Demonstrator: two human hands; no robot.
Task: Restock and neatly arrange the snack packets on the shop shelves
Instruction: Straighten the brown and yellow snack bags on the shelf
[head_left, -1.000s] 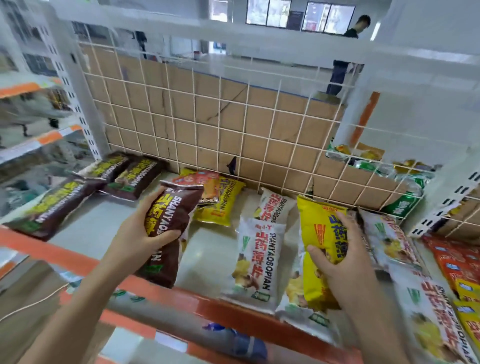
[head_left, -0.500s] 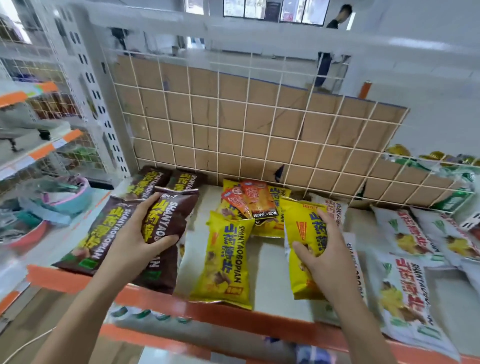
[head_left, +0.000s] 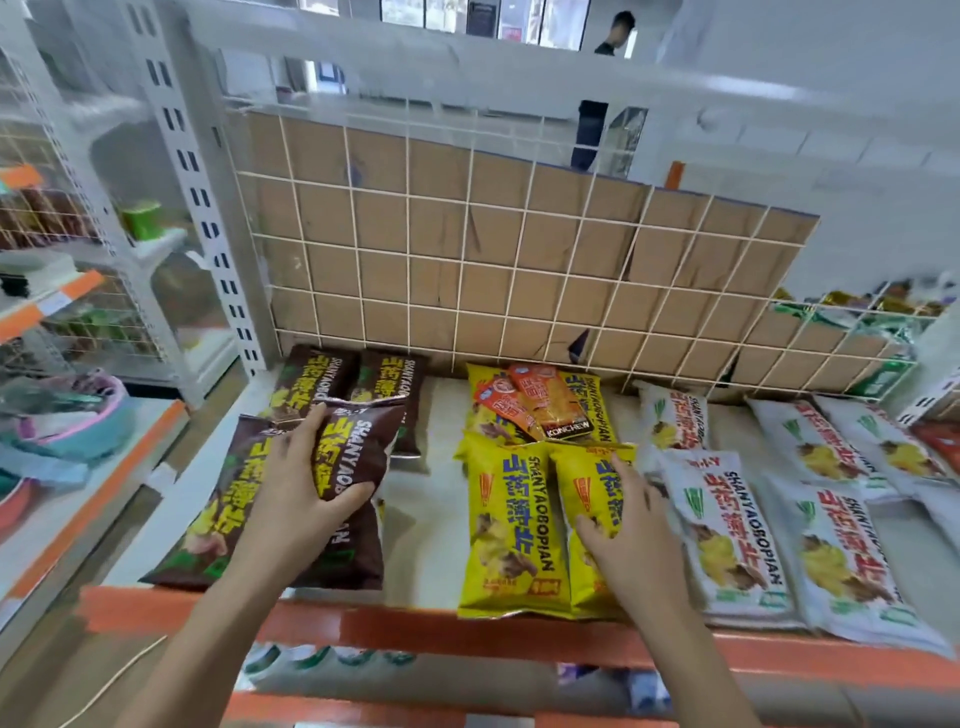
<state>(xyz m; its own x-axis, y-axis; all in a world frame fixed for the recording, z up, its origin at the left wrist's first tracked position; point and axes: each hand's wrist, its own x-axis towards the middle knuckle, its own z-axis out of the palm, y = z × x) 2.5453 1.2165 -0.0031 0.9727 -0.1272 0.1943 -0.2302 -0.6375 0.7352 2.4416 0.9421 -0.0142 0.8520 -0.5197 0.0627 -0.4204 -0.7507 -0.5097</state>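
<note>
My left hand (head_left: 298, 493) grips a brown snack packet (head_left: 353, 457) by its middle, above another brown packet (head_left: 223, 499) lying at the shelf's front left. Two more brown packets (head_left: 353, 379) lie behind them. My right hand (head_left: 631, 535) rests on a yellow packet (head_left: 592, 499), thumb on its face and fingers at its right edge, laying it flat beside a second yellow packet (head_left: 511, 525) at the front. Small orange sachets (head_left: 540, 400) lie on yellow packets at the back.
White packets (head_left: 727, 535) lie in rows on the right of the shelf (head_left: 431, 519), which has an orange front rail (head_left: 415, 629). A wire grid with cardboard (head_left: 493, 260) closes the back. Another shelf unit (head_left: 78, 467) stands left. A person (head_left: 597, 88) stands far behind.
The view has shifted left along the shelf. My right hand has lowered the yellow packet from upright to flat beside the other yellow one. My left hand still holds the brown packet.
</note>
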